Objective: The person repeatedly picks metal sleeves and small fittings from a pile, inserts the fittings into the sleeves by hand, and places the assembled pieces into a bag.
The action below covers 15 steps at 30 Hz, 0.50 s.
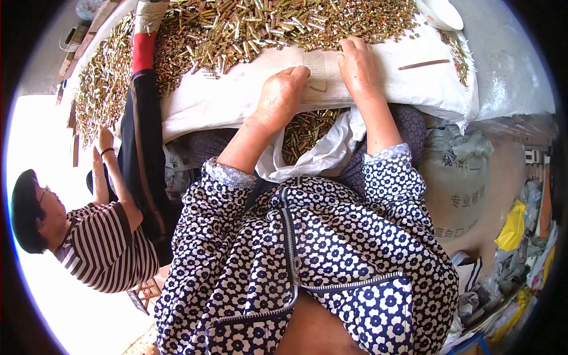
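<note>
Small brass-coloured metal pieces point(236, 35) lie heaped across the far part of a table covered with white woven cloth point(231, 97). My left hand point(282, 94) is closed above the near edge of the cloth, fingertips curled out of sight. To its right, my right hand point(358, 71) has bent fingers reaching the near edge of the heap. Whatever either hand pinches is hidden. Below and between my wrists, a white plastic bag point(296, 171) hangs open at my lap, with more brass-coloured pieces point(309, 133) inside.
A thin brown stick point(423, 64) lies on the cloth at right, and a white bowl point(442, 15) stands at the far right. On the left sits a co-worker in a striped shirt point(103, 248). A leg with a red sock point(144, 53) crosses the heap. Large sacks point(455, 183) stand at right.
</note>
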### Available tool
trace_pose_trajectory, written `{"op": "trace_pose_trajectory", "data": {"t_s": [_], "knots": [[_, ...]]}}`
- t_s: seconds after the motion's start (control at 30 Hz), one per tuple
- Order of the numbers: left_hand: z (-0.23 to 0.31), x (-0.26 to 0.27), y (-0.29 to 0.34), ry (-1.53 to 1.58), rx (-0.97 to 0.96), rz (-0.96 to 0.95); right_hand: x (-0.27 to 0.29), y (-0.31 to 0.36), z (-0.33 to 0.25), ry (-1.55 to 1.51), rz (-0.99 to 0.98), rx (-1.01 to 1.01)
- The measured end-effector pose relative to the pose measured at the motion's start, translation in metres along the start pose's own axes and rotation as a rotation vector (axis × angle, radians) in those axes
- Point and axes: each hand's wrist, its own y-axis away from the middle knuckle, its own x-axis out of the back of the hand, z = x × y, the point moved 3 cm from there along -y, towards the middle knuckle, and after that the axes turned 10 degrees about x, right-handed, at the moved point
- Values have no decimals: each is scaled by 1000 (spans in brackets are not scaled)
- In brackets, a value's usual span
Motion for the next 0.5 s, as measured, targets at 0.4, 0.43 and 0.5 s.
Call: {"op": "trace_pose_trajectory", "data": {"t_s": [0.4,0.43,0.5], "knots": [[-24,34,-8,433,263,-21,-1,3,-9,-56,138,128],[-27,38,-8,308,186,-20,-1,3,-10,-62,136,126],[-34,31,-5,75,85,-31,-3,3,-12,-58,104,83]]}}
